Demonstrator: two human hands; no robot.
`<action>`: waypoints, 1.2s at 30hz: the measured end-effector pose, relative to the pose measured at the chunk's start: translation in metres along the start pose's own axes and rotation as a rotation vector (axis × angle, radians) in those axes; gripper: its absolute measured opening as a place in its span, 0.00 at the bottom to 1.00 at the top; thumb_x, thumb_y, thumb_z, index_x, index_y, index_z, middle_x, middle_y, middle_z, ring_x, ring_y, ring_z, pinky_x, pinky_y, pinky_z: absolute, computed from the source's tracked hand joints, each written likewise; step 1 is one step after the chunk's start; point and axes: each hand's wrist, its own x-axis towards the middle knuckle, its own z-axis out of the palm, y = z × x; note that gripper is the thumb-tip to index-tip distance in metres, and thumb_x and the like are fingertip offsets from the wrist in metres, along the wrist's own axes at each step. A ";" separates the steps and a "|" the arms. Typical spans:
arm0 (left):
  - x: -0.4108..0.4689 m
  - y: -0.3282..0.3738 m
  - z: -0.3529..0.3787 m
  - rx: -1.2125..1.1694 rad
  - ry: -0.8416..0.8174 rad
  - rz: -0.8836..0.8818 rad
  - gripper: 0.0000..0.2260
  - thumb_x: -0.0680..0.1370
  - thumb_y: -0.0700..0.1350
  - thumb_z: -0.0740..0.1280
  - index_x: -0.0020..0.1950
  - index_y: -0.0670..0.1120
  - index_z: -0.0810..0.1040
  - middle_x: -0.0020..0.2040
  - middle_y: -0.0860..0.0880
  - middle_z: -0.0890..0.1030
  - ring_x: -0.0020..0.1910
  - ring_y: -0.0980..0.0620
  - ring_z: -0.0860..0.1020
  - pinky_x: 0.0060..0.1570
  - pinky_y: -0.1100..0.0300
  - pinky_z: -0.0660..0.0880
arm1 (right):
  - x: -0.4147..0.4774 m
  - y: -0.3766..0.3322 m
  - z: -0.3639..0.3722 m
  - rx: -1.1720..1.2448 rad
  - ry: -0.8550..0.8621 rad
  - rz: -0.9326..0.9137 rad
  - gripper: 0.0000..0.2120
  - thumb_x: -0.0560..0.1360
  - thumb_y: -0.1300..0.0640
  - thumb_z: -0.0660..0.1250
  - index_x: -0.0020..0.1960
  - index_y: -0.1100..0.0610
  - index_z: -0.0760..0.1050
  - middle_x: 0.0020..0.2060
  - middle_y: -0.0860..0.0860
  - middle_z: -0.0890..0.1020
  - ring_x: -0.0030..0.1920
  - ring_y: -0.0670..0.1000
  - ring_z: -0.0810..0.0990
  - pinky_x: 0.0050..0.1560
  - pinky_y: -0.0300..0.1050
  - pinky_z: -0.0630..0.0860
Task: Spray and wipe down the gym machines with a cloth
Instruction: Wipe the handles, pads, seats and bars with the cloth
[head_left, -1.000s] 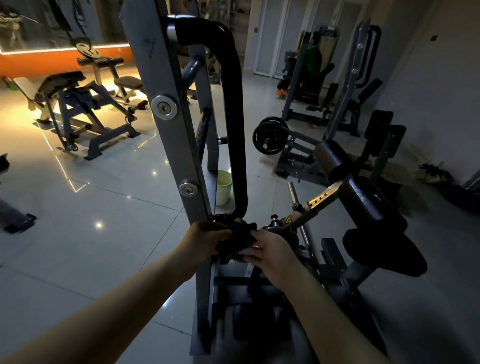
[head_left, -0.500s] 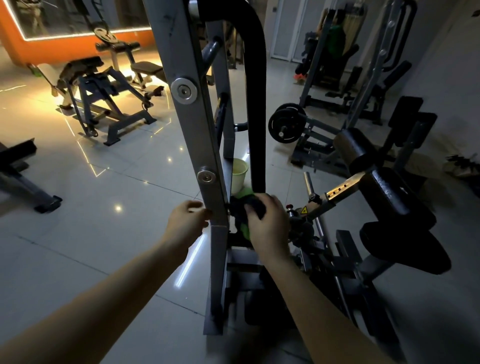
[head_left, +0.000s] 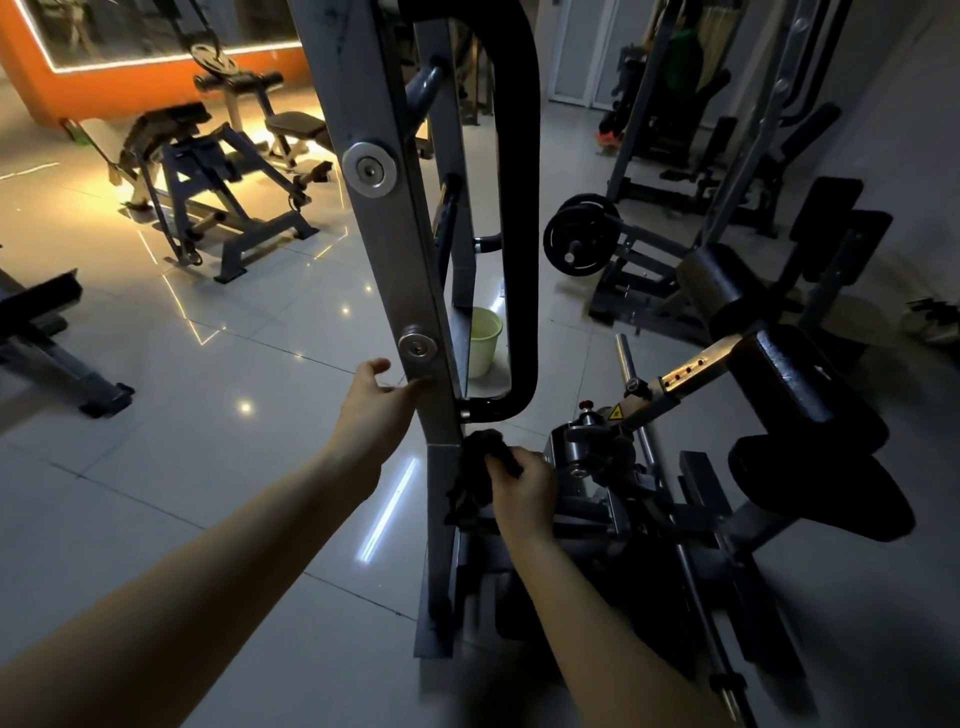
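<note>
As the right hand (head_left: 522, 488) grips it, cloth (head_left: 478, 470) bulges leftward; left hand (head_left: 376, 402) — slack.

The cloth (head_left: 480, 467) is black. The machine's upright (head_left: 384, 270) is plain grey with silver bolts (head_left: 370, 169). The curved bar (head_left: 517, 208) beside it is glossy black, as are the roller pads (head_left: 800, 379). A sticker (head_left: 616, 413) bears a yellow triangle near a red knob (head_left: 586, 404). The bucket (head_left: 483, 338) is pale green. The floor (head_left: 208, 467) is light grey tile with dark joints, and the wall panel (head_left: 31, 67) is orange.
</note>
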 end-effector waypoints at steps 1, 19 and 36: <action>0.001 0.004 -0.001 0.021 0.021 0.043 0.36 0.77 0.52 0.74 0.79 0.50 0.60 0.62 0.46 0.78 0.61 0.46 0.78 0.69 0.44 0.72 | 0.000 -0.003 -0.003 0.081 0.023 0.055 0.11 0.79 0.57 0.71 0.38 0.54 0.79 0.33 0.51 0.81 0.34 0.45 0.76 0.36 0.41 0.71; 0.024 0.017 0.001 0.294 0.154 0.431 0.05 0.79 0.60 0.69 0.53 0.63 0.77 0.49 0.59 0.81 0.52 0.53 0.78 0.50 0.53 0.77 | 0.055 -0.048 0.036 0.792 -0.048 0.824 0.43 0.57 0.47 0.88 0.65 0.59 0.74 0.60 0.63 0.79 0.52 0.69 0.83 0.40 0.62 0.84; 0.026 0.014 -0.002 0.294 0.136 0.466 0.12 0.79 0.62 0.68 0.57 0.58 0.81 0.52 0.55 0.84 0.53 0.53 0.80 0.52 0.51 0.78 | 0.033 -0.041 -0.002 0.573 0.143 0.534 0.16 0.72 0.60 0.79 0.54 0.60 0.76 0.50 0.57 0.83 0.46 0.55 0.84 0.38 0.47 0.81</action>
